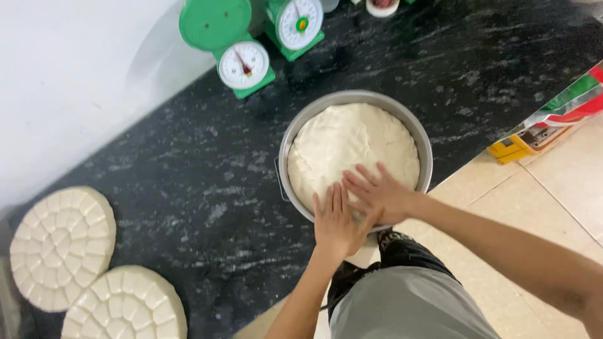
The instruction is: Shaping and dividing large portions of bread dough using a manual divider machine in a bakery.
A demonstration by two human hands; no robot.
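Note:
A round metal pan (290,139) stands on a black speckled counter (188,182). It is filled with a pale, smooth mass of dough (348,141). My left hand (335,223) lies flat on the near edge of the dough, fingers together and pointing away from me. My right hand (379,193) rests flat on the dough too, its fingers spread and crossing over the fingertips of the left. Neither hand grips anything.
Two green dial scales (242,59) (295,25) stand at the back by a white wall. Two round white segmented moulds (63,245) (125,304) lie at the left. A colourful bag (568,107) and yellow box (521,144) sit on the tiled floor at right.

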